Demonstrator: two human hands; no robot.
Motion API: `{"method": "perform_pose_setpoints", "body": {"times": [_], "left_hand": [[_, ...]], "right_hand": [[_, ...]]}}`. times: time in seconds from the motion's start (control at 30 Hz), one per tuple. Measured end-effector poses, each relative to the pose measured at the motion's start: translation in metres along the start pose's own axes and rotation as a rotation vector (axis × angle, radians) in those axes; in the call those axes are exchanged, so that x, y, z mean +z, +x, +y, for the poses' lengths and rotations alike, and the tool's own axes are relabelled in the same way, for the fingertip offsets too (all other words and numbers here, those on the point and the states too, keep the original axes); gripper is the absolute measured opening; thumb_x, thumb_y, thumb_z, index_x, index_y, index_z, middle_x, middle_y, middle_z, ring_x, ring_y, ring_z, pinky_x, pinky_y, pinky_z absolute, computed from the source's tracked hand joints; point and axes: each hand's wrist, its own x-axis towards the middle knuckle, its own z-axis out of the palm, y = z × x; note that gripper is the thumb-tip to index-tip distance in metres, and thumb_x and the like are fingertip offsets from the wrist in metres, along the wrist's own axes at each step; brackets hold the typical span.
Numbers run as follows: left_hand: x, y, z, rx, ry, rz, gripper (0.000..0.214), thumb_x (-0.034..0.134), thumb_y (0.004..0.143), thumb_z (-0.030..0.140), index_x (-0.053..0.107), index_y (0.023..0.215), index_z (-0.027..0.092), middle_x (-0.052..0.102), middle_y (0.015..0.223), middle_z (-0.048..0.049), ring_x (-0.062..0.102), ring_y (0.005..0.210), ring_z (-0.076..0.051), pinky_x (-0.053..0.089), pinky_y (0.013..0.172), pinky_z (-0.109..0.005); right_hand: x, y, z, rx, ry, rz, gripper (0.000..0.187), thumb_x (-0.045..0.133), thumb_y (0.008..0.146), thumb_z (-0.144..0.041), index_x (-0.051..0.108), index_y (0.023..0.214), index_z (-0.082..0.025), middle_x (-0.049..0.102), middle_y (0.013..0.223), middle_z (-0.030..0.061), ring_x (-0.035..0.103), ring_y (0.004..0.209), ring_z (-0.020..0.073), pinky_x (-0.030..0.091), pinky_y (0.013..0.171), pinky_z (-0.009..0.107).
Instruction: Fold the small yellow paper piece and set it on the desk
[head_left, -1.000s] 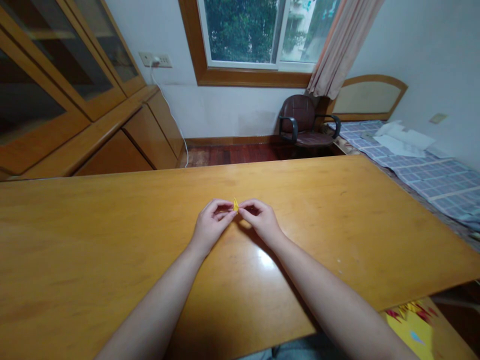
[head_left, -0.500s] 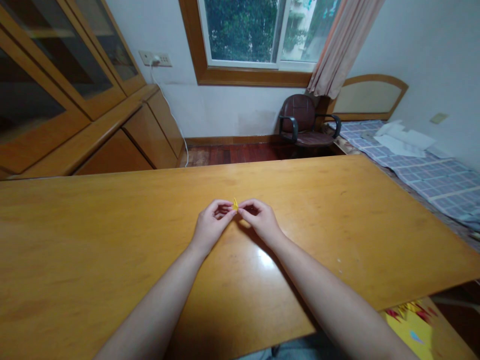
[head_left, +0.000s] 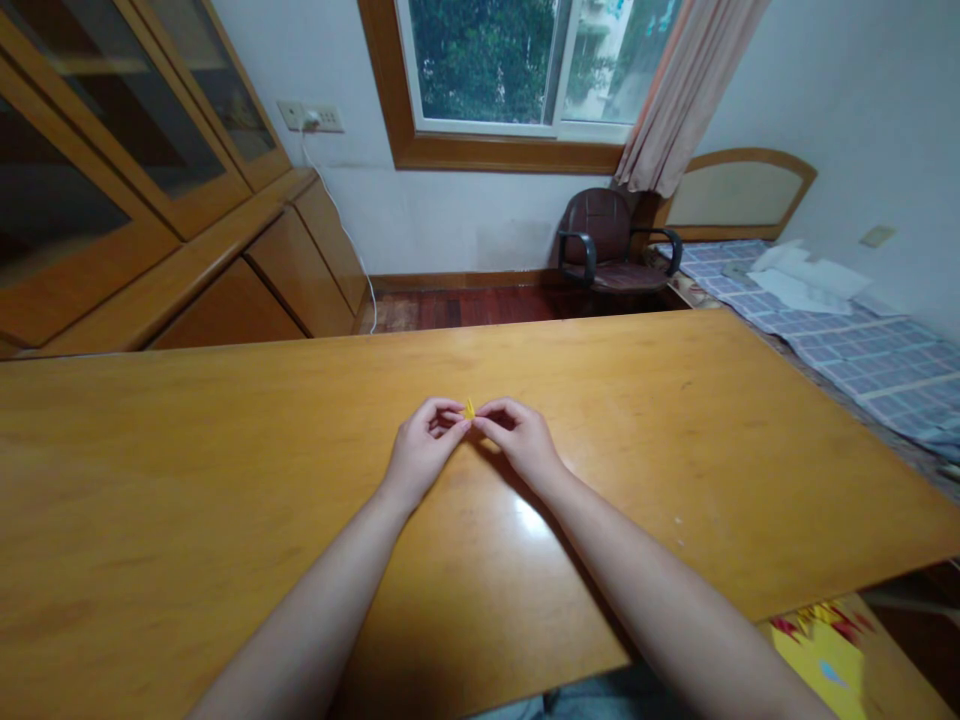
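Observation:
Between my hands, above the middle of the table (head_left: 262,480), is a small piece of folded yellow paper (head_left: 469,411) with thin points sticking up. My left hand (head_left: 426,445) pinches its left side between thumb and fingertips. From the right, my right hand (head_left: 523,440) grips the other side the same way. The fingertips of both hands nearly meet and hide much of the paper, so its full shape cannot be made out.
Low at the right, beside the table, a lower surface holds a yellow sheet (head_left: 817,660) with several small red and yellow folded pieces (head_left: 825,618). A brown armchair (head_left: 600,235) stands beyond the table. A bed (head_left: 847,340) is at right, a wooden cabinet (head_left: 225,250) at left.
Both hands keep their pinch and have barely shifted. The yellow paper has tilted slightly, and its upper points look a little different.

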Motion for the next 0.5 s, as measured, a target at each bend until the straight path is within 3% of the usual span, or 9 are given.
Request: {"method": "perform_pose_setpoints", "body": {"times": [0.5], "left_hand": [[-0.0011,-0.0017,-0.0031,-0.014,-0.082,-0.030,0.025,0.069,0.081,0.032,0.060,0.099,0.018,0.065,0.084,-0.0009,0.068,0.078,-0.015,0.056,0.077,-0.029]], "right_hand": [[-0.0026,0.0016,-0.0039,-0.052,-0.075,-0.054,0.013,0.065,0.084,-0.033,0.069,0.083,-0.020,0.069,0.084,0.0029,0.063,0.080,0.0170,0.048,0.077,0.029]]}}
